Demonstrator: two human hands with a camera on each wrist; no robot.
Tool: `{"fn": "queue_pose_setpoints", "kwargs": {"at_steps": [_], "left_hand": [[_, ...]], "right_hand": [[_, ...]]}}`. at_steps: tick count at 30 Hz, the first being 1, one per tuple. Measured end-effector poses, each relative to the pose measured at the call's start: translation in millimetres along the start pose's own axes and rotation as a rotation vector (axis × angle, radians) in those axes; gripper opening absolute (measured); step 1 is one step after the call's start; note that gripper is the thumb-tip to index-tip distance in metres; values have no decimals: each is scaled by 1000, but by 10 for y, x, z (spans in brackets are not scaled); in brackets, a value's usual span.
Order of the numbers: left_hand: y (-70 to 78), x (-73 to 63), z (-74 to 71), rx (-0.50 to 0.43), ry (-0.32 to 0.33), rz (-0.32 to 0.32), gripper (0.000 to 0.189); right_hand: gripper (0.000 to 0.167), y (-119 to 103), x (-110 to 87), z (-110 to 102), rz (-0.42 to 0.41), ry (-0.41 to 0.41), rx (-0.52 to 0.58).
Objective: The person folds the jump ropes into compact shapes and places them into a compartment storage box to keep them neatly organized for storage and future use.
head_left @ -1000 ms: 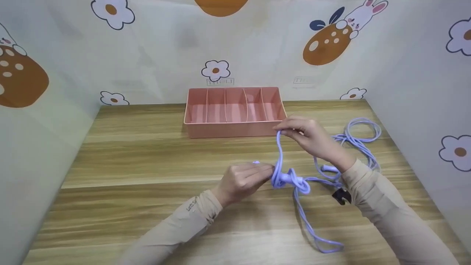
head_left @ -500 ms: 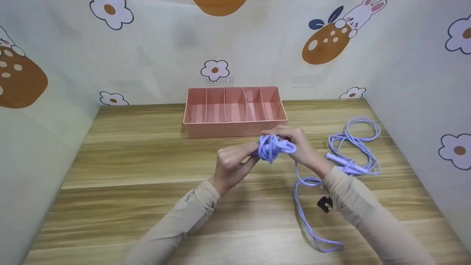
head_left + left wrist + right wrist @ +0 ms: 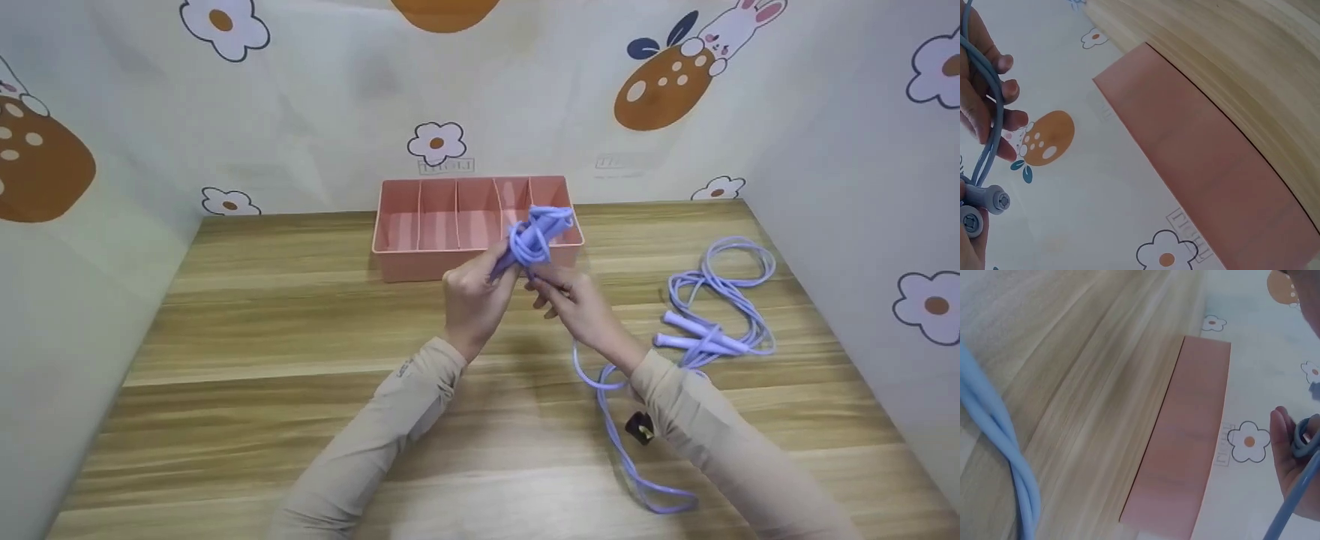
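My left hand point(image 3: 480, 296) grips a purple jump rope point(image 3: 534, 238) by its two handles, with cord wound around them. The bundle is raised in front of the pink box's right side. Just below it, my right hand point(image 3: 581, 300) holds the same rope's cord, its fingers curled. A doubled length of that cord point(image 3: 611, 427) trails down to the table. In the left wrist view the handle ends point(image 3: 996, 199) point outward, and cord crosses in front of the right hand's fingers point(image 3: 1008, 90). The right wrist view shows hanging cord strands point(image 3: 1002, 433) close up.
A pink box point(image 3: 420, 264) with several compartments stands at the back of the wooden table point(image 3: 285, 330). Another purple jump rope point(image 3: 709, 337) lies loosely coiled at the right. A small black object point(image 3: 640, 427) sits beside the right forearm. Patterned walls point(image 3: 315, 97) enclose the back and sides.
Cord from the right hand has been wrapped around the handles. Both hands have moved up and away toward the box, the bundle now tilting upward; the right hand has come below it.
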State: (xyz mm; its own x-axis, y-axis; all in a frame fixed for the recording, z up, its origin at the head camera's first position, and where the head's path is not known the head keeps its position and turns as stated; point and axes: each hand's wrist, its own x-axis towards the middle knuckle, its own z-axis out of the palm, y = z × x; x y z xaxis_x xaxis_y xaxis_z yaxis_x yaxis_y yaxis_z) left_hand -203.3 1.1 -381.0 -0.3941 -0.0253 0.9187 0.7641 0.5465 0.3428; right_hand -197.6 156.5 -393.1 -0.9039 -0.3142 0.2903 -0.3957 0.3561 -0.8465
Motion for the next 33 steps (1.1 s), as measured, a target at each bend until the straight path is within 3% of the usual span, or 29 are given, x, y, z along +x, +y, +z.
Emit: {"fn": "queue_pose_setpoints", "kwargs": {"at_steps": [6, 15, 24, 28, 31, 33], "left_hand": [[-118, -1, 36, 83, 5, -21, 19], [-287, 81, -17, 215, -18, -89, 23], [-393, 112, -74, 247, -27, -197, 17], [-423, 140, -101, 211, -3, -280, 19], [-444, 176, -132, 208, 27, -340, 22], [-458, 204, -159, 240, 55, -369, 22]], "right_hand": [[27, -93, -83, 48, 41, -53, -86], [60, -348, -251, 144, 51, -149, -232], [75, -525, -419, 217, 99, -218, -109], [56, -540, -497, 287, 123, -245, -78], [28, -532, -568, 316, 81, -215, -153], [18, -520, -618, 320, 27, -166, -225]]}}
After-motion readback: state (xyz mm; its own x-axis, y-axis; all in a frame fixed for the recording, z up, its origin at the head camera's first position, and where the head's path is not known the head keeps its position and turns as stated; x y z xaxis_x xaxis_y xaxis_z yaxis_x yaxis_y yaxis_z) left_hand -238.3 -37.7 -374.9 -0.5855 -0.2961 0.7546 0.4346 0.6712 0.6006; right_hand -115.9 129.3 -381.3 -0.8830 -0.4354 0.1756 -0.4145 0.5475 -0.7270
